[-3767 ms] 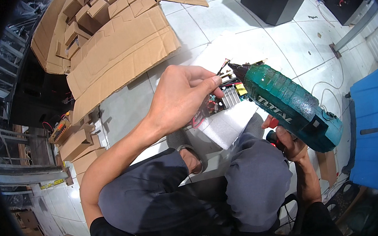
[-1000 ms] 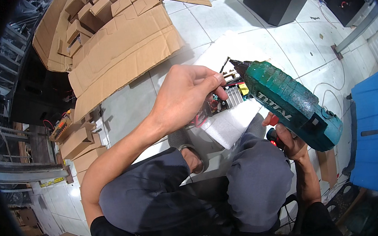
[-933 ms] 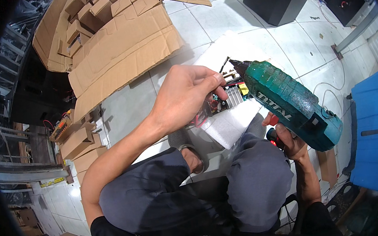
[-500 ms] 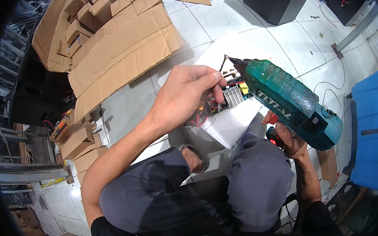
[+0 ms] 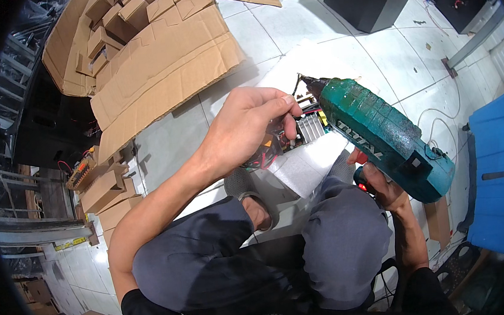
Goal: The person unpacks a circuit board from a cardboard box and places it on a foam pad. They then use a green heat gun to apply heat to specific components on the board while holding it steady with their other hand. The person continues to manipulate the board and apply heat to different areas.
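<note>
- Two hands busy: right hand [image 5: 380, 185] gripped the teal drill [image 5: 382, 137], tip now dipped closer onto the circuit board [image 5: 298, 135] on the floor.
- Left hand [image 5: 247, 131] curled, fingers pinching by the bit, steadying it for driving.

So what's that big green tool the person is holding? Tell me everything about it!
It is a power drill with a teal-green plastic body, dusty and scuffed, a dark nose and a thin metal bit at the tip. It lies slanted, tip pointing up-left toward an open electronic board with wires and a ribbed metal block. The right hand grips its handle from below, by a small red part. The left hand rests on the board just beside the tip. Whether the bit touches the board cannot be told.
</note>
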`<action>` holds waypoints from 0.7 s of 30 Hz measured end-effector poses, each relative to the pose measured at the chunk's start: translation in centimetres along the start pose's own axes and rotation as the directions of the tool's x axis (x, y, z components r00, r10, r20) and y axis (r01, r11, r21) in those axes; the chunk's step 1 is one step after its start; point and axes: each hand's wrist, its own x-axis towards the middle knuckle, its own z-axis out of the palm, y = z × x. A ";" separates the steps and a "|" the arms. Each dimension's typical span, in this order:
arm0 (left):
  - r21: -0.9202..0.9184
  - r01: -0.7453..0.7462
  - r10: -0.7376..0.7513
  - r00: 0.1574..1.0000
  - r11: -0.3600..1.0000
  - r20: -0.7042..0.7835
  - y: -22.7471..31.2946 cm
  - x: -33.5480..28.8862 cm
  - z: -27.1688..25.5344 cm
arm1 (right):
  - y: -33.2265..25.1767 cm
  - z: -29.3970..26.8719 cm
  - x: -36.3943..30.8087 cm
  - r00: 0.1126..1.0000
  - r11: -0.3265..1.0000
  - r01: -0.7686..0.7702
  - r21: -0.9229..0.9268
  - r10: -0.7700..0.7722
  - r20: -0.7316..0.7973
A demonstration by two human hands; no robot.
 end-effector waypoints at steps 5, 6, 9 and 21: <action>-0.012 -0.016 0.016 1.000 1.000 0.006 -0.1 0.1 0.0 | 1.0 0.0 -0.6 1.000 0.993 -0.007 -0.114 0.010 0.024; -0.012 -0.018 0.018 1.000 1.000 0.005 -0.1 0.1 -0.1 | 1.2 0.1 -0.9 0.999 0.985 -0.005 -0.173 0.011 0.034; -0.039 -0.015 0.015 1.000 0.999 0.012 -0.3 0.2 -0.1 | 1.3 0.0 -1.0 0.998 0.963 -0.004 -0.271 0.021 0.061; -0.022 -0.014 0.014 1.000 1.000 -0.003 -0.3 0.2 -0.2 | -1.7 0.5 1.1 0.988 0.992 -0.057 -0.113 0.039 -0.152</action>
